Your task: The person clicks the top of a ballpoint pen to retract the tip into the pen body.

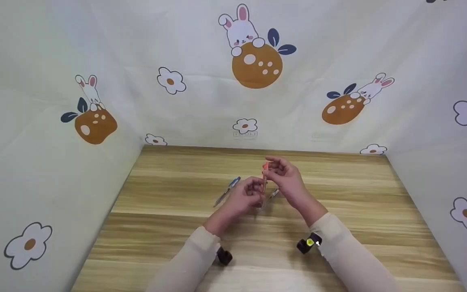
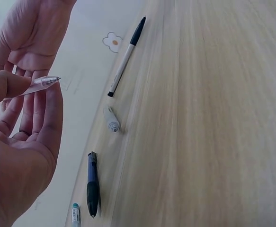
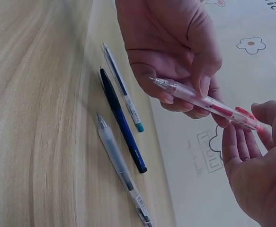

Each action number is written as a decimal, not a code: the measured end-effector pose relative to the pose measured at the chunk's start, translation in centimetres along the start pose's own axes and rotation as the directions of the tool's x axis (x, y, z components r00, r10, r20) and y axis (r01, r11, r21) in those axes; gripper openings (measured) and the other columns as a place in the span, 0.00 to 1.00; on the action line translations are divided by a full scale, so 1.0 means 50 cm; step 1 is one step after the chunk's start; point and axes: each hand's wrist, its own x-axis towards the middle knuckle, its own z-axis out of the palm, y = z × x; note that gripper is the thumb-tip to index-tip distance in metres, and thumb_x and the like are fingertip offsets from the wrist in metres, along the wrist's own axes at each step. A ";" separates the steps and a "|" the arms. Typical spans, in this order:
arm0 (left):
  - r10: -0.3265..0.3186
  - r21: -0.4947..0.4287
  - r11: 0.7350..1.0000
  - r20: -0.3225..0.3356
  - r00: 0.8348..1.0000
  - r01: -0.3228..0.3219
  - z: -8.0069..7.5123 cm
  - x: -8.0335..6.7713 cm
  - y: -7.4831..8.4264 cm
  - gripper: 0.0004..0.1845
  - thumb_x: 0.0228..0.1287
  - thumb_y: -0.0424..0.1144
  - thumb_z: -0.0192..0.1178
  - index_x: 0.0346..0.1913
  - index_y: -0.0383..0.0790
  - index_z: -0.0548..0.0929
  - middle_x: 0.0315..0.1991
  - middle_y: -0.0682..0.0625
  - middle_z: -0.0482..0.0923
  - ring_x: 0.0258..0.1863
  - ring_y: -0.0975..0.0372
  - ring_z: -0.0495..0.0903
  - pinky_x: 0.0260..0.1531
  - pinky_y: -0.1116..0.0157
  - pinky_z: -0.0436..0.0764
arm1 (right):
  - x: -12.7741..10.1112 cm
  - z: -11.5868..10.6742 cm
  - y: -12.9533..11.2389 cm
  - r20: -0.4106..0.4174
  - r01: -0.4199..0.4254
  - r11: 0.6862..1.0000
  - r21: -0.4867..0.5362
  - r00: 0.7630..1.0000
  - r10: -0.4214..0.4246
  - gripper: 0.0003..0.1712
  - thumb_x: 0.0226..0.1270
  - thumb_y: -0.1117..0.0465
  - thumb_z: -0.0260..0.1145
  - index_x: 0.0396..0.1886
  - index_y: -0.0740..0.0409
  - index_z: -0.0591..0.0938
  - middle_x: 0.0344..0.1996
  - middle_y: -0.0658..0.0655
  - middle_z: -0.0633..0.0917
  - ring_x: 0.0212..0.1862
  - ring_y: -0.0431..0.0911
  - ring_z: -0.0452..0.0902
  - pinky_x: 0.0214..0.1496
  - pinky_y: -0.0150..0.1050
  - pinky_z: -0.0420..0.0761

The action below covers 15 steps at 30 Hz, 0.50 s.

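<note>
On the left of the wooden bench [image 1: 176, 227], in the head view, a blue-and-clear pen [image 1: 227, 191] lies flat, untouched. The right wrist view shows it is one of three lying side by side there: a thin clear pen with a teal end [image 3: 123, 89], a dark blue pen [image 3: 122, 120] and a frosted clear pen [image 3: 121, 166].

Next comes the left hand [image 1: 246, 197], its grip closed in a pinch, thumb and fingertips on the tip end of a clear plastic pen with red ink and a red clip [image 3: 206, 101]. That pen is held up off the bench, between both hands, near the bench's middle.

The right hand [image 1: 284, 175] pinches the pen's upper, red-clip end with curled fingers.

The pen looks light and stiff, with a smooth barrel that could slip; the barrel just behind the tip seems the surest hold.
</note>
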 end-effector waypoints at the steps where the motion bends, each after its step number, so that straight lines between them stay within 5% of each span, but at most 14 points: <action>1: 0.004 0.004 1.000 -0.006 1.000 -0.004 0.001 0.000 -0.001 0.25 0.63 0.20 0.59 0.65 0.27 0.80 0.47 0.45 0.83 0.41 0.61 0.83 0.39 0.67 0.86 | 0.000 0.000 -0.001 0.001 0.000 1.000 0.001 1.000 0.000 0.25 0.73 0.76 0.73 0.67 0.66 0.83 0.51 0.69 0.86 0.51 0.48 0.86 0.56 0.41 0.89; 8: 0.029 0.009 1.000 -0.022 0.999 -0.029 0.007 0.001 -0.003 0.24 0.61 0.19 0.60 0.62 0.27 0.80 0.46 0.43 0.83 0.42 0.62 0.83 0.41 0.68 0.85 | -0.002 -0.003 -0.007 0.010 -0.023 1.000 0.000 1.000 0.023 0.25 0.72 0.77 0.73 0.67 0.66 0.84 0.47 0.61 0.88 0.50 0.48 0.86 0.55 0.41 0.89; 15: -0.013 -0.035 0.999 -0.010 1.000 0.013 0.011 -0.001 0.002 0.25 0.62 0.20 0.60 0.64 0.29 0.80 0.44 0.48 0.81 0.40 0.60 0.83 0.38 0.65 0.87 | -0.002 -0.008 -0.012 0.016 -0.046 0.998 -0.032 0.999 0.046 0.25 0.73 0.75 0.73 0.68 0.66 0.83 0.48 0.60 0.88 0.52 0.48 0.85 0.58 0.40 0.88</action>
